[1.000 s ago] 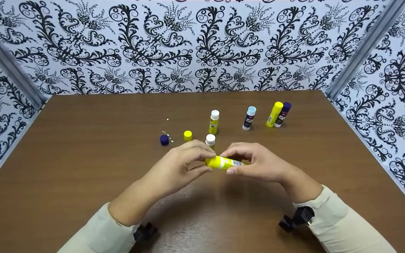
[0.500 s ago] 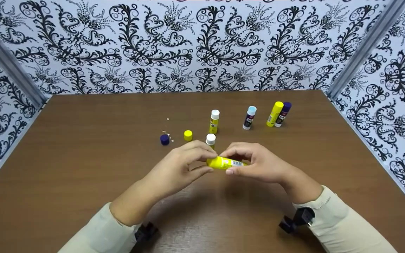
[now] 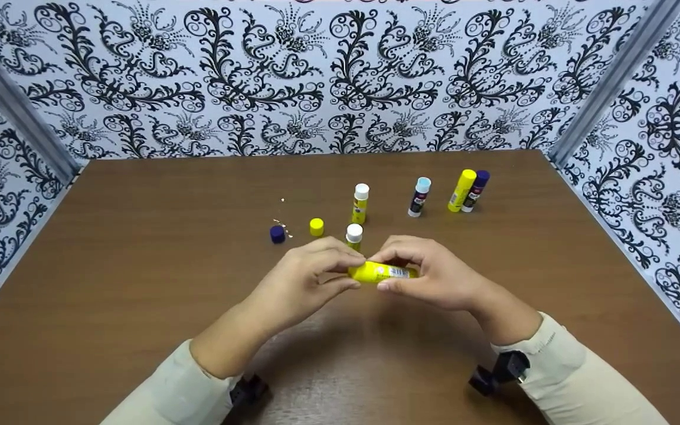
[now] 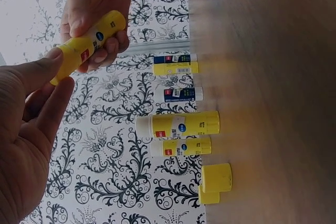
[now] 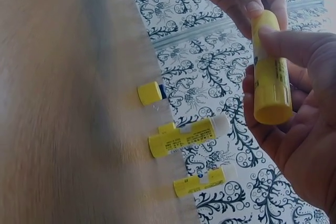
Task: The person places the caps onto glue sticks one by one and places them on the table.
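Observation:
Between both hands lies a yellow glue stick [image 3: 382,272], held sideways above the table with its yellow cap on. My left hand [image 3: 301,283] pinches the cap end between thumb and fingers. My right hand [image 3: 437,273] grips the body, thumb on the near side, as the right wrist view also shows. Just beyond the hands stands a yellow glue stick with a bare white top [image 3: 353,234], its lower part hidden by the fingers. Another white-topped yellow glue stick [image 3: 360,203] stands behind it.
A yellow cap [image 3: 316,227] and a dark blue cap [image 3: 277,234] sit left of the sticks, near white crumbs [image 3: 284,225]. An uncapped dark glue stick [image 3: 419,197], a capped yellow one [image 3: 462,190] and a capped dark one [image 3: 476,191] stand back right. Patterned walls enclose the table.
The white band between cap and body of the held glue stick has narrowed and vanished as the cap slid on. Both hands have barely moved.

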Action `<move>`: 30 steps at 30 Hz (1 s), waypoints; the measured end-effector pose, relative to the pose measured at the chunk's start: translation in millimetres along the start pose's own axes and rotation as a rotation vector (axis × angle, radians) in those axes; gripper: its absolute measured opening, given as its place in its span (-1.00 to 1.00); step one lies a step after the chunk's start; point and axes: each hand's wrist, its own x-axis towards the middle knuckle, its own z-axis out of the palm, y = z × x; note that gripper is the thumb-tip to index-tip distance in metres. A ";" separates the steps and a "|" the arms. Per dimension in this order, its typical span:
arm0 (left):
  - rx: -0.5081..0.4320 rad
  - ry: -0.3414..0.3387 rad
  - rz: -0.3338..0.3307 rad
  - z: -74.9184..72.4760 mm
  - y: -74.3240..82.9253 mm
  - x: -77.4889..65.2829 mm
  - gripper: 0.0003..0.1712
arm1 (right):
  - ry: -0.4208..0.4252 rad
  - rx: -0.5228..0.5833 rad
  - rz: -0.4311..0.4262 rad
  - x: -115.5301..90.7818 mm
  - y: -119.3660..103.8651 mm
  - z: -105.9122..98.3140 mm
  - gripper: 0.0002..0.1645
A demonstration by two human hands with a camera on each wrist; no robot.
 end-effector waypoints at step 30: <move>-0.120 0.085 -0.138 -2.6 10.6 8.7 -0.59 | 0.159 -0.080 -0.108 1.2 -11.4 3.7 -0.64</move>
